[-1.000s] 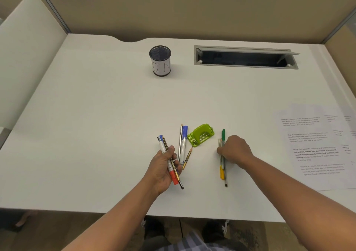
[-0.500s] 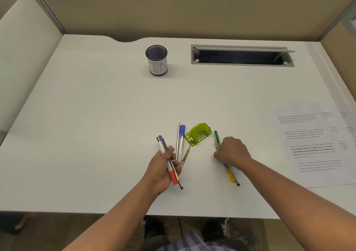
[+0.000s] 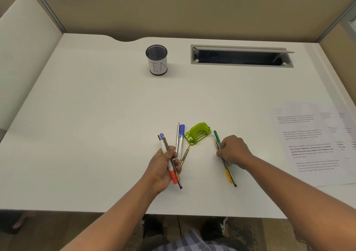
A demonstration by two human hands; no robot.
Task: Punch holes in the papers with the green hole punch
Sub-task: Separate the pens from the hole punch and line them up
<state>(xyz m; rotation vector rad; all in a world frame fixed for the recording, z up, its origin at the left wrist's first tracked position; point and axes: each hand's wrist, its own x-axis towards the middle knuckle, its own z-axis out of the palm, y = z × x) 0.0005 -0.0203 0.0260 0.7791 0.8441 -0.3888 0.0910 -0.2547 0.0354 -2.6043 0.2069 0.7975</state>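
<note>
Hole punch (image 3: 197, 136) at desk (image 3: 96, 135) centre; pen cup (image 3: 157, 60) at 11 o'clock, papers (image 3: 312, 146) at 3 o'clock, cable slot (image 3: 240, 57) at 1 o'clock.

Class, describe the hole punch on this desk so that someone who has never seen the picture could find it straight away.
Start at the white desk and look to its near middle, between the person's two hands. There the green hole punch lies on the surface, with a blue-capped marker just to its left and a green pen to its right. It is the only squat, bright lime block among long thin pens and pencils.
</note>
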